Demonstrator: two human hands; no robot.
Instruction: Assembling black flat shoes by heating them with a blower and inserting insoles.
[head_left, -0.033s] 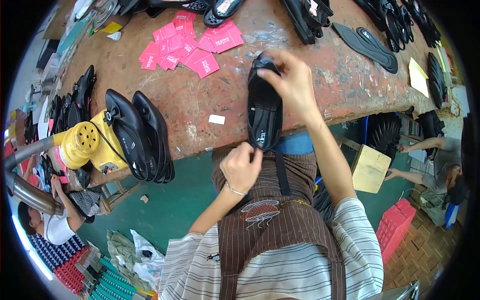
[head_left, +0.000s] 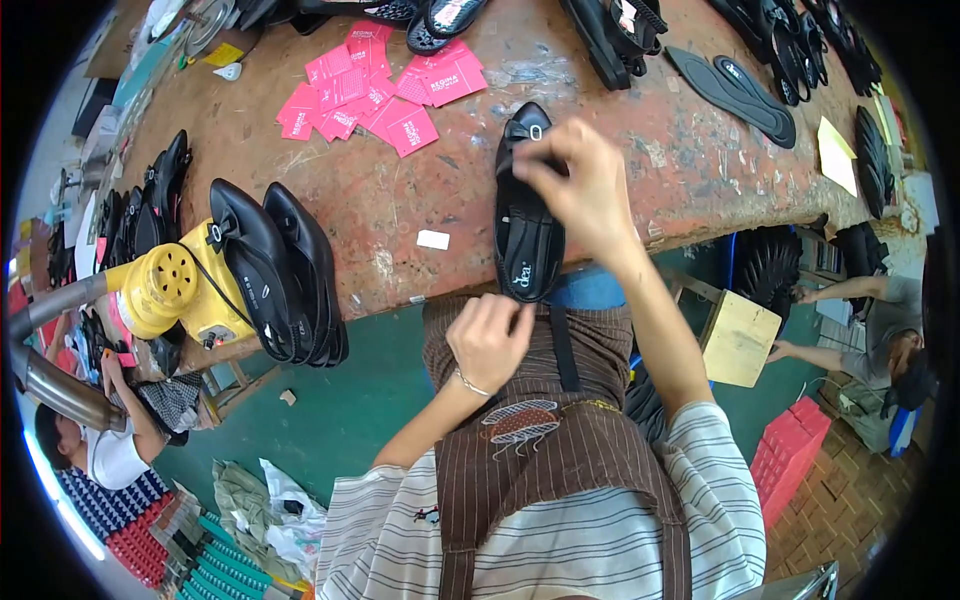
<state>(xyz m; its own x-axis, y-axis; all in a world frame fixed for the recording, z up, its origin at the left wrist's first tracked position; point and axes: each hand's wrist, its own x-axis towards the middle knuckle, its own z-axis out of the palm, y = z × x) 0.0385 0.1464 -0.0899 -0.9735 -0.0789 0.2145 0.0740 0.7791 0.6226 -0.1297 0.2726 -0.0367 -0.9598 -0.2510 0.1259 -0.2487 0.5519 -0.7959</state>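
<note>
Shoe direction: the black shoe (head_left: pixel 518 235) in front of you points its toe away from you, its heel toward your body.
Shoe axis: its long axis runs nearly straight out from you, across the depth of the desk (head_left: pixel 390 200).
Shoe place: it lies sole down at the near edge of the desk, opening upward, with the heel end at the rim.
Your right hand (head_left: pixel 590 185): partly curled over the right side of the shoe's front, thumb and forefinger toward the opening; it is blurred, so you cannot tell whether it pinches or touches anything.
Your left hand (head_left: pixel 487 343): half open just beside the heel, fingers loosely bent, thumb apart from them, nothing visible in it; contact with the heel cannot be told.
Shoe make: smooth, slightly glossy black upper, narrowing toe, knotted trim with a pale oval ring (head_left: pixel 536 132), dark insole with a pale printed mark at the heel.
Desk surface: worn reddish brown, scratched and stained.
To your left: pointed black shoes (head_left: pixel 300 250) stand packed together beside a yellow machine (head_left: pixel 165 280) with a round, slotted cap.
Beyond: flat pink cards (head_left: pixel 440 80) overlap in a loose heap.
Near the shoe: a small white rectangle (head_left: pixel 433 240) lies flat, to its left.
</note>
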